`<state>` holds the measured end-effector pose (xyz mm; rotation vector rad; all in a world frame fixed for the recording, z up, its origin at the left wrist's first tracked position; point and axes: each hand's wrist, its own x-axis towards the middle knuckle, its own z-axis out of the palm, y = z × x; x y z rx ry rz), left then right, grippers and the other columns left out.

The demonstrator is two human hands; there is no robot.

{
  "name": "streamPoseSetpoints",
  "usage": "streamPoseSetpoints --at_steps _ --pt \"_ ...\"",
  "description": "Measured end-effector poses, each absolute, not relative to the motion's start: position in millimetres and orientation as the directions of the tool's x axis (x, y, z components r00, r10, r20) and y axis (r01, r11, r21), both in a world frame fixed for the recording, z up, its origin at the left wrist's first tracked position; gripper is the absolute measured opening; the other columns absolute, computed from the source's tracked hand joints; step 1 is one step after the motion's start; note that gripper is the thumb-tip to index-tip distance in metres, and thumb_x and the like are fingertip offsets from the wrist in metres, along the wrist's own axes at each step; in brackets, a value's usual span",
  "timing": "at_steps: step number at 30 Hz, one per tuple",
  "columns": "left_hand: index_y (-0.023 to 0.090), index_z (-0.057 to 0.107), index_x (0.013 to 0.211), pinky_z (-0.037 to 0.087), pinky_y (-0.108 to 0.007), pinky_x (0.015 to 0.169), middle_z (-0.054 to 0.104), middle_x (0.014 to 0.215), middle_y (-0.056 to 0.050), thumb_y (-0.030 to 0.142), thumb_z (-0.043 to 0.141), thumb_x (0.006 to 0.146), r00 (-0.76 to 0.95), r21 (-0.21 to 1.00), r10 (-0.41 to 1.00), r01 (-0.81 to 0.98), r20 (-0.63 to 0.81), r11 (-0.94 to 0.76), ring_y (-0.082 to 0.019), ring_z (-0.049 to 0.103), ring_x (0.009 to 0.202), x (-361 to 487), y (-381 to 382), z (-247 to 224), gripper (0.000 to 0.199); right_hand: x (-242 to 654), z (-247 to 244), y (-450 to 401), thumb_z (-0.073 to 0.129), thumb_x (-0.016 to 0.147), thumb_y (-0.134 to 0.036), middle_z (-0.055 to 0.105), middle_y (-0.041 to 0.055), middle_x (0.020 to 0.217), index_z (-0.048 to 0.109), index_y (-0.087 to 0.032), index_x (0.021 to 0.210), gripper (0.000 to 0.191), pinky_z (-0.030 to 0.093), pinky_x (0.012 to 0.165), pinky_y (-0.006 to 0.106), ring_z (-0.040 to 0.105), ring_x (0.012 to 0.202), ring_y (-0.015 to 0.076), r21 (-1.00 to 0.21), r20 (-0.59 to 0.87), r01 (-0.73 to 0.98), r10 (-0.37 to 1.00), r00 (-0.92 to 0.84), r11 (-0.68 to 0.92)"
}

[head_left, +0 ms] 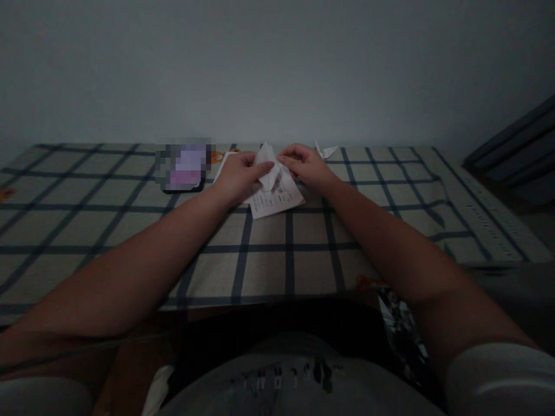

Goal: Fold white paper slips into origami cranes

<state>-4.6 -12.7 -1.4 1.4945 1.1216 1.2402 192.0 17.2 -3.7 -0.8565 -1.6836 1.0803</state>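
Paper [266, 155] between both hands [237, 174] [311, 166], above a printed sheet [277, 201].

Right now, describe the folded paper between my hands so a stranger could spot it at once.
On the blue-checked tablecloth, toward the wall, find your left hand and right hand close together. Between them, above a printed sheet, rises a pale folded paper. Your left thumb lies across it, unlike that sheet or the small white paper beyond your right hand.

A phone [187, 167] with a pixelated screen lies on a checked tablecloth [264, 271] before a plain wall [277, 69].
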Motion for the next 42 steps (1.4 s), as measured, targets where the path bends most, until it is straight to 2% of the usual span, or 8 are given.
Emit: streamPoseSetpoints --at_steps 10,15,19,22,24,32,38,42 --pt "0.016 0.074 0.085 0.054 -0.027 0.062 0.074 0.077 -0.005 0.035 0.082 0.082 0.134 0.967 0.958 -0.053 0.255 -0.250 -0.016 0.069 0.064 -3.0 -9.2 -6.8 0.021 189.9 -2.3 13.3 0.078 0.090 -0.026 0.060 -0.0061 0.073 0.057 -0.020 0.093 0.022 0.047 0.052 0.015 0.057 0.056 0.0052 -0.933 0.291 0.099 0.888 -0.356 0.345" --pt "0.016 0.073 0.087 0.057 -0.027 0.061 0.074 0.079 -0.006 0.039 0.078 0.087 0.141 0.975 0.965 -0.080 0.219 -0.209 -0.015 0.070 0.063 -2.8 -4.2 -8.4 0.024 189.0 -1.1 12.6 0.070 0.095 -0.018 0.060 -0.0061 0.069 0.055 -0.019 0.088 0.016 0.047 0.053 0.015 0.058 0.056 0.0053 -0.938 0.266 0.107 0.885 -0.383 0.329" --pt "0.016 0.072 0.085 0.059 -0.023 0.056 0.075 0.081 -0.005 0.029 0.071 0.089 0.181 0.981 0.973 -0.156 0.141 -0.114 -0.014 0.071 0.064 1.3 -4.6 -5.1 0.014 190.3 2.1 12.0 0.067 0.095 -0.013 0.059 -0.0064 0.065 0.056 -0.018 0.084 0.017 0.045 0.053 0.016 0.055 0.053 0.0046 -0.937 0.269 0.122 0.900 -0.344 0.327" --pt "0.015 0.072 0.085 0.058 -0.020 0.053 0.075 0.078 -0.004 0.018 0.074 0.083 0.209 0.987 0.972 -0.143 0.109 -0.080 -0.013 0.070 0.061 2.5 -8.6 -2.1 0.005 191.2 3.9 10.8 0.067 0.095 -0.014 0.060 -0.0056 0.066 0.058 -0.016 0.083 0.016 0.045 0.054 0.016 0.054 0.054 0.0042 -0.927 0.282 0.142 0.894 -0.349 0.348" --pt "0.014 0.072 0.087 0.058 -0.018 0.052 0.074 0.077 -0.004 0.015 0.076 0.079 0.205 0.988 0.972 -0.121 0.118 -0.095 -0.012 0.069 0.060 2.1 -10.9 -0.8 0.009 191.2 4.1 10.3 0.067 0.096 -0.016 0.060 -0.0051 0.067 0.059 -0.016 0.083 0.015 0.045 0.055 0.016 0.054 0.055 0.0044 -0.917 0.290 0.159 0.885 -0.364 0.365" --pt "0.014 0.072 0.092 0.063 -0.019 0.062 0.076 0.087 -0.006 0.016 0.075 0.083 0.202 0.986 0.974 -0.148 0.107 -0.077 -0.013 0.073 0.071 2.2 -13.5 1.9 0.011 188.7 0.6 11.1 0.062 0.099 -0.020 0.058 -0.0054 0.068 0.055 -0.019 0.087 0.015 0.044 0.057 0.017 0.054 0.057 0.0062 -0.893 0.321 0.204 0.884 -0.340 0.402" --pt "0.016 0.072 0.092 0.060 -0.022 0.056 0.076 0.085 -0.006 0.021 0.082 0.078 0.197 0.989 0.975 -0.124 0.107 -0.083 -0.015 0.072 0.068 1.3 -8.5 -4.2 0.017 187.8 1.3 8.0 0.066 0.100 -0.025 0.058 -0.0048 0.075 0.054 -0.020 0.088 0.017 0.045 0.058 0.018 0.053 0.059 0.0060 -0.879 0.334 0.217 0.874 -0.353 0.424" --pt "0.017 0.071 0.089 0.057 -0.022 0.056 0.075 0.082 -0.005 0.025 0.083 0.077 0.154 0.987 0.977 -0.095 0.146 -0.132 -0.015 0.071 0.066 0.0 -6.4 -7.2 0.020 186.3 -2.0 11.4 0.071 0.098 -0.030 0.057 -0.0056 0.074 0.051 -0.021 0.091 0.022 0.044 0.056 0.017 0.055 0.059 0.0060 -0.920 0.296 0.139 0.881 -0.369 0.367"
